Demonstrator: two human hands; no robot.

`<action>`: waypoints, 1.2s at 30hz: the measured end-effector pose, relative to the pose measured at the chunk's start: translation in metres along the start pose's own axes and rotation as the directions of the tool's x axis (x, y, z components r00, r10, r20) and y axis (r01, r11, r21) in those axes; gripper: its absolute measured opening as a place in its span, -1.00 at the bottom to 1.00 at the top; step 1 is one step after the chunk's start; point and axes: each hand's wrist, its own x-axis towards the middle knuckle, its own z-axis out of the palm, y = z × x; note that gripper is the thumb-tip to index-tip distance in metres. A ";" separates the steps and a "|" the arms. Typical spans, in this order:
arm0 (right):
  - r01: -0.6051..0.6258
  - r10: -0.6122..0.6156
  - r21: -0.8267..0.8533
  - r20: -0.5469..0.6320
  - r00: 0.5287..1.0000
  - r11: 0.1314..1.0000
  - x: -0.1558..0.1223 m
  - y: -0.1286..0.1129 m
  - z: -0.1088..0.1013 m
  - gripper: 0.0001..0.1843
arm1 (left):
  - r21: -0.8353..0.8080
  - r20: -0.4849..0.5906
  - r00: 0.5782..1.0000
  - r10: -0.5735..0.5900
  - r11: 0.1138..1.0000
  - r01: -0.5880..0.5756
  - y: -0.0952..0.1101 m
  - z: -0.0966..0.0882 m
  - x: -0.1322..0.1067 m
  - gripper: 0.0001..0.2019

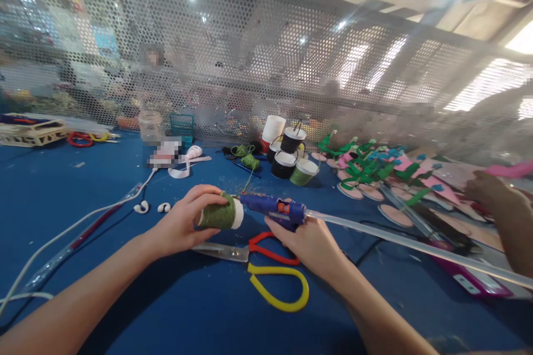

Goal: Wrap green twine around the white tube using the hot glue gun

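My left hand point(192, 216) is closed around a small white paper cup point(222, 214) wrapped in green yarn, tilted on its side. Gripped in my right hand point(310, 238) is a blue glue gun point(275, 208). Its nozzle points left and meets the cup near its rim; whether it touches cannot be made out. A long clear glue stick point(400, 238) sticks out of the gun's rear. From the cup a green strand runs back to a loose ball of green yarn point(248, 160). Under my hands lie scissors point(278, 288) with one red and one yellow handle.
Behind the yarn stand small black and green wrapped buckets point(285, 165) and a stack of white cups point(273, 128). Craft flowers on round bases point(366, 175) crowd the right, beside another person's hand point(487, 194). A white cable point(95, 212) and earbuds point(142, 207) lie left. A perforated metal screen point(233, 66) borders the back.
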 end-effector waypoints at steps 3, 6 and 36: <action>0.063 -0.063 -0.008 0.008 0.998 0.998 -0.001 -0.003 -0.005 -0.84 | -0.050 -0.030 0.998 -0.046 0.998 0.045 -0.003 0.000 0.000 -0.63; 0.140 -0.138 -0.068 0.045 0.989 0.988 -0.001 -0.004 -0.011 -0.80 | -0.103 -0.067 0.993 -0.101 0.990 0.093 -0.008 0.002 -0.001 -0.62; 0.114 -0.109 -0.061 0.091 0.990 0.992 -0.003 -0.013 -0.018 -0.81 | -0.162 -0.099 0.988 -0.120 0.981 0.103 -0.011 0.001 0.001 -0.59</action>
